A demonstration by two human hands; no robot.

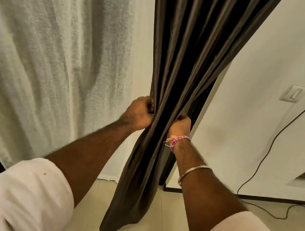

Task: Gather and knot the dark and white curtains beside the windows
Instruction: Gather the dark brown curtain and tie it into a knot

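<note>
Fingers: both sets curled fully closed into fists, each clamped on folds of the dark curtain point(180, 59). No gap visible between fingers and cloth.

Left hand point(138, 114) grips the curtain's edge at 9 o'clock of the bundle; right hand point(180, 125) grips at 3 o'clock, knuckles turned in toward the folds. The two fists sit near each other with only the pinched cloth between them. Likely reason: squeezing the pleats from both sides narrows the panel into a rope thick enough to knot.

Above the fists the cloth fans wide toward 12 o'clock; below, it hangs as a slimmer tail toward 6 o'clock, its hem just over the floor point(171, 210). Judgement: gathering stage, no knot formed yet.

Right forearm carries a pink thread band point(176, 141) at the wrist and a metal bangle point(192, 173) further up. Sleeves rolled back on both arms, which keeps the cuffs out of the cloth.

White curtain point(43, 45) hangs loose at 9 to 10 o'clock, not held by either hand. Wall point(268, 125) with a switch plate point(293, 93) and a trailing cable point(277, 141) stands at 3 o'clock.
</note>
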